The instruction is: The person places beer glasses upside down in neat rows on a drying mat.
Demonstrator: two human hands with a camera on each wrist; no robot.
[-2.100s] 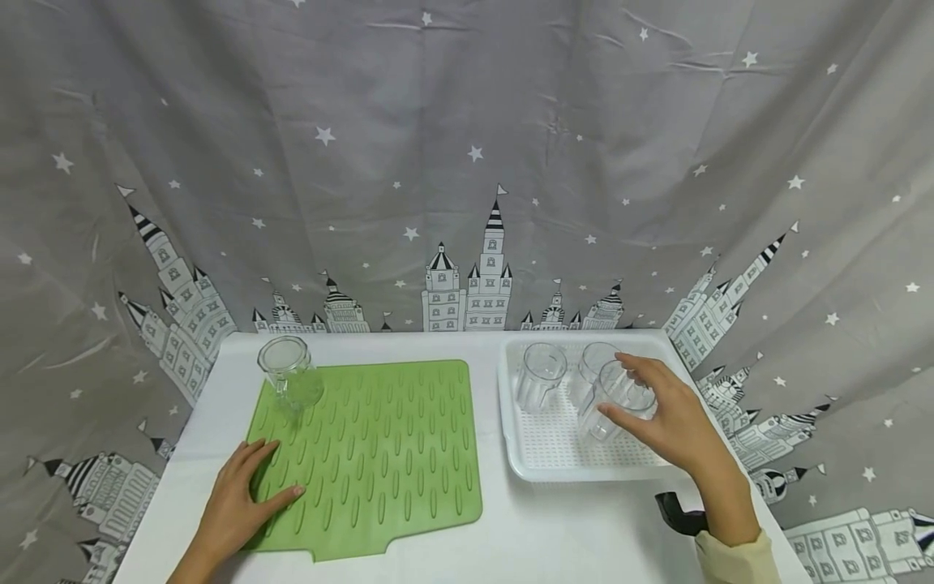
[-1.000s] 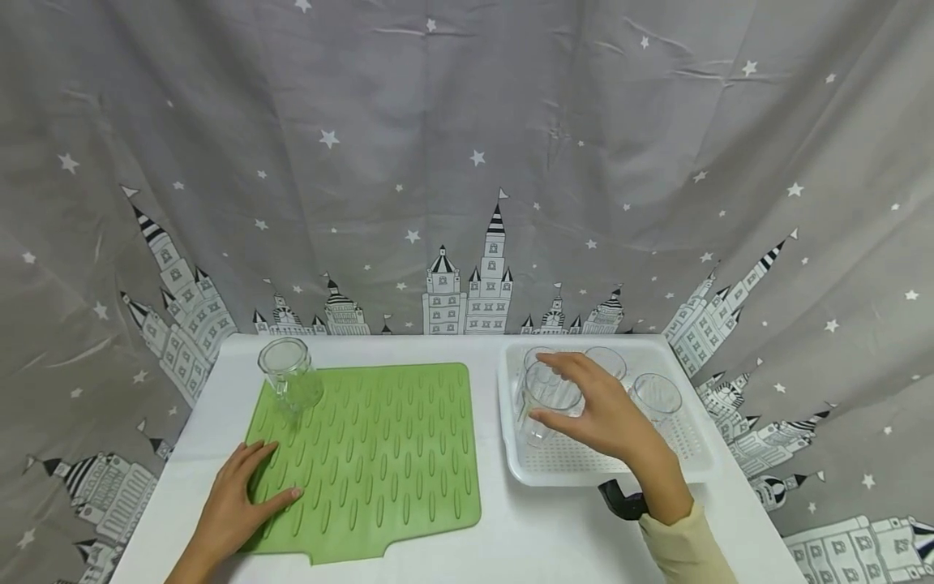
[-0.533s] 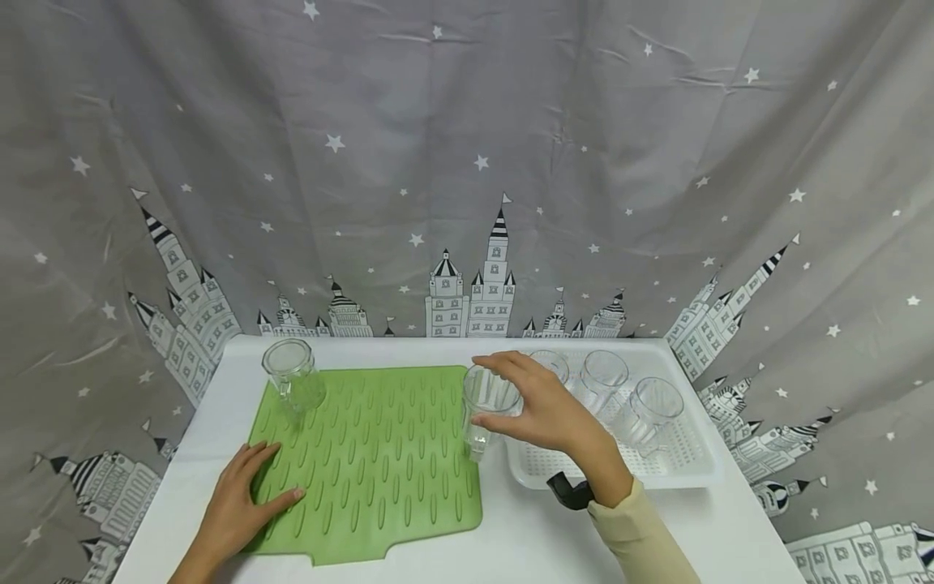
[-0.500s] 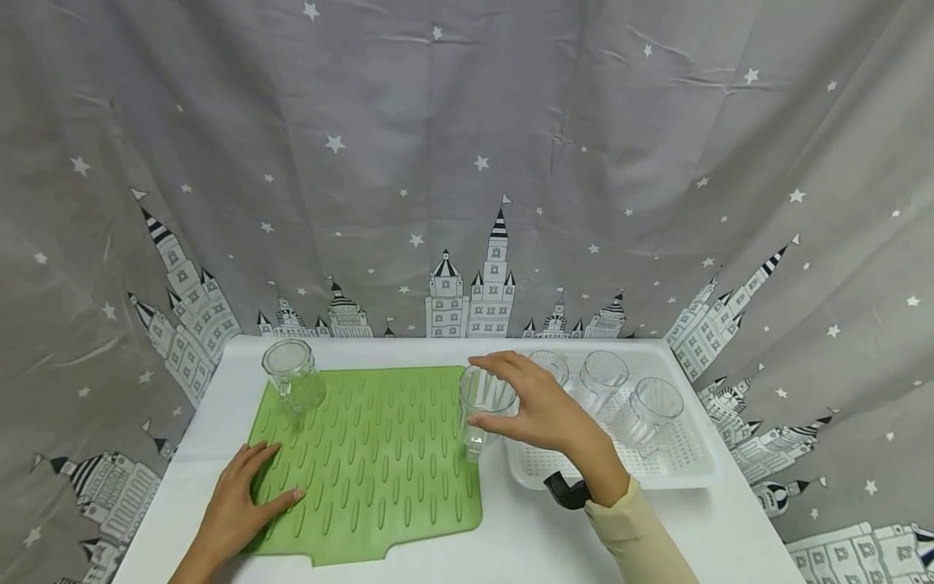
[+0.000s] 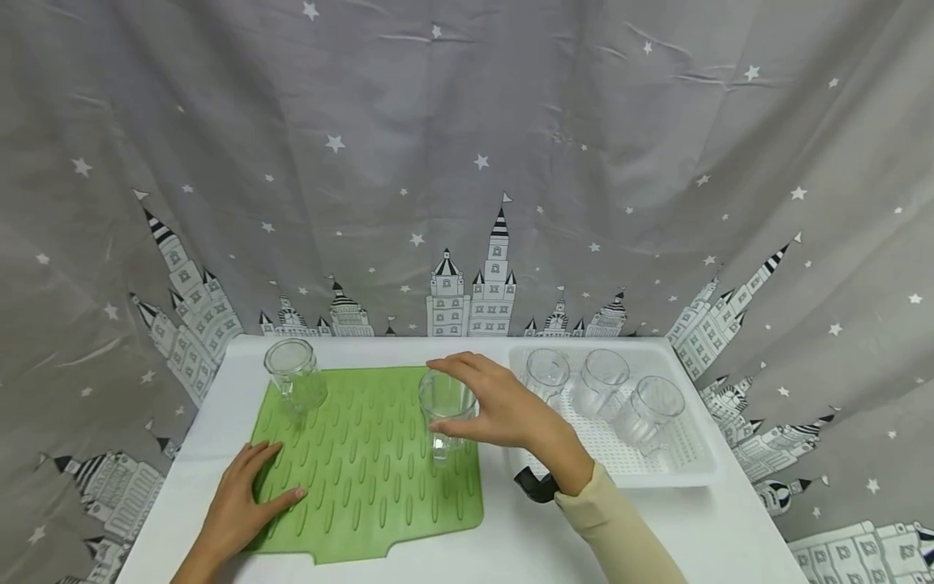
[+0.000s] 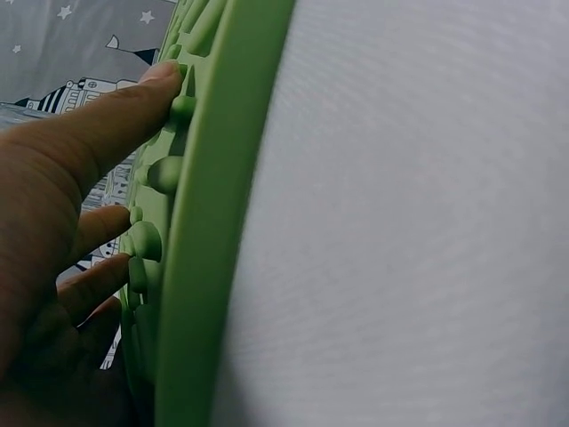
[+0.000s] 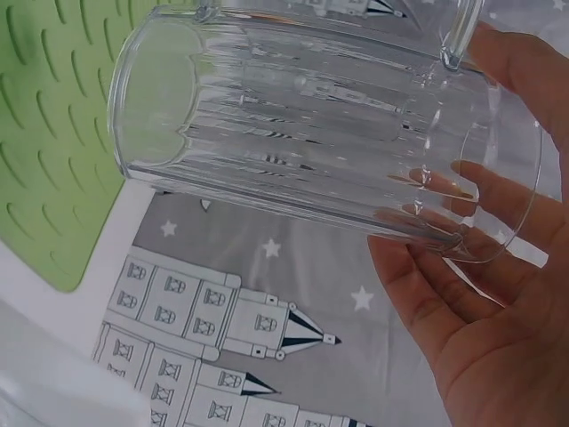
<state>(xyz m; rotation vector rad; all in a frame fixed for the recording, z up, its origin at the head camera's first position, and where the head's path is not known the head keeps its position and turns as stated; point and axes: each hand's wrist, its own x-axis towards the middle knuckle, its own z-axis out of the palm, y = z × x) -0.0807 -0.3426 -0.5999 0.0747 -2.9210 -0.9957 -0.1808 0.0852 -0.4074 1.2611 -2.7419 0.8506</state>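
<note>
My right hand (image 5: 503,410) grips a clear glass mug (image 7: 293,124) near its rim, thumb on one side and fingers on the other. In the head view the mug overlaps the right part of a green ribbed drying mat (image 5: 365,454); the right wrist view shows its base pointing toward the mat, with its handle along the side. My left hand (image 5: 241,507) rests on the mat's left edge with fingers and thumb spread; its fingertips touch the ridges in the left wrist view. Another clear glass mug (image 5: 295,377) stands at the mat's back left corner.
To the right, a white perforated tray (image 5: 613,474) holds three clear glass mugs, among them one (image 5: 653,410) at the right. Both mat and tray lie on a white table (image 5: 503,543). A grey curtain (image 5: 584,122) with printed castles hangs behind.
My right hand has taken a mug from the tray and carried it left, over the right part of the mat. The left hand has stayed in place.
</note>
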